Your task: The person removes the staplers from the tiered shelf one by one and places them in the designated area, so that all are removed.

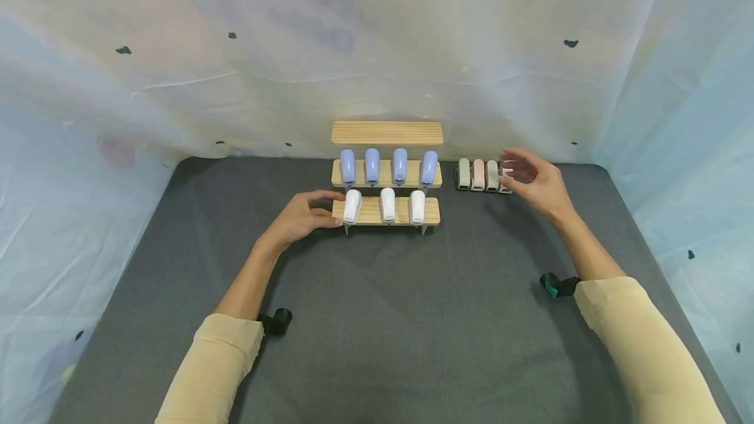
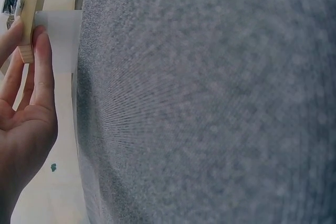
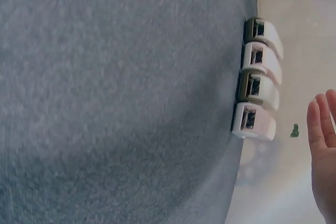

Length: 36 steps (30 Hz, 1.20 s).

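Observation:
A tiered wooden rack (image 1: 369, 220) stands at the back of the table. Three white mini staplers (image 1: 387, 205) sit on its lowest shelf, and several blue ones (image 1: 372, 165) on the shelf behind. My left hand (image 1: 300, 218) pinches the left end of the lowest shelf between thumb and fingers, as the wooden board (image 2: 29, 24) in the left wrist view shows. Right of the rack, grey and pink mini staplers (image 1: 478, 175) stand in a row. Beside the rightmost pink stapler (image 3: 256, 120), my right hand (image 1: 537, 182) hovers with fingers extended, apart from it in the right wrist view.
The rack's top shelf (image 1: 387, 133) carries nothing. A dark grey cloth (image 1: 400, 326) covers the table. Pale hanging sheets (image 1: 377, 38) close off the back and both sides. Black wrist mounts (image 1: 277, 322) stick out inward from both sleeves.

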Each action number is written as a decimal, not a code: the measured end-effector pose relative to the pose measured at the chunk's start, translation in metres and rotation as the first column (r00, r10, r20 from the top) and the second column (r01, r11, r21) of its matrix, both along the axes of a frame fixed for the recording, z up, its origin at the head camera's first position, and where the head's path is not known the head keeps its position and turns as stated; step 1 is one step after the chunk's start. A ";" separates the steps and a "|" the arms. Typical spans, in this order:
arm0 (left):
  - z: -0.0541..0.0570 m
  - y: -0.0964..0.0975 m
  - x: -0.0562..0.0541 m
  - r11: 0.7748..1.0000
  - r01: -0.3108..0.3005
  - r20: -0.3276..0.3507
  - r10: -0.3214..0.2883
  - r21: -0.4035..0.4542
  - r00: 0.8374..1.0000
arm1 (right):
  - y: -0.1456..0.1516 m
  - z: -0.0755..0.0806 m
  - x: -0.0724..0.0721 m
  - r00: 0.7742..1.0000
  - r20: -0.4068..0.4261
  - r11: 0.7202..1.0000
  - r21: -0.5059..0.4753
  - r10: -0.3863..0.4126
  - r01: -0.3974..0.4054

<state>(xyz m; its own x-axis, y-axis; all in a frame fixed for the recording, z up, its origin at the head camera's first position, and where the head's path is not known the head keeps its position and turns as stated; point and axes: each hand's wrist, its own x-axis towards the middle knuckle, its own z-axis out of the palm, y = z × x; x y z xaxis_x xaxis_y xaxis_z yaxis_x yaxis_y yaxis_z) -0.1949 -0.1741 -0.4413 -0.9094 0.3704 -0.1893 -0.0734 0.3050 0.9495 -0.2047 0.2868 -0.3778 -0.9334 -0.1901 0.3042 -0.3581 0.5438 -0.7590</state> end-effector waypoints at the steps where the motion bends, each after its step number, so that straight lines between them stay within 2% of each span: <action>1: 0.000 0.000 0.000 1.000 0.000 -0.002 0.000 0.000 1.000 | -0.001 0.001 0.001 1.000 -0.002 1.000 0.000 0.004 -0.004; 12: -0.002 0.001 0.001 1.000 -0.012 0.012 0.013 -0.015 1.000 | -0.015 0.012 0.007 0.997 -0.041 0.998 -0.025 0.061 -0.062; 20: -0.003 0.000 0.000 1.000 -0.011 0.024 0.012 -0.022 1.000 | -0.029 0.015 0.010 0.989 -0.071 0.987 -0.088 0.130 -0.136; 27: -0.002 0.000 0.002 1.000 -0.010 0.002 0.010 -0.027 1.000 | -0.046 0.018 0.013 0.976 -0.123 0.980 -0.070 0.177 -0.187; 36: -0.002 0.001 0.001 1.000 -0.015 0.012 0.015 -0.016 1.000 | -0.062 0.022 0.012 0.967 -0.159 0.975 -0.065 0.199 -0.211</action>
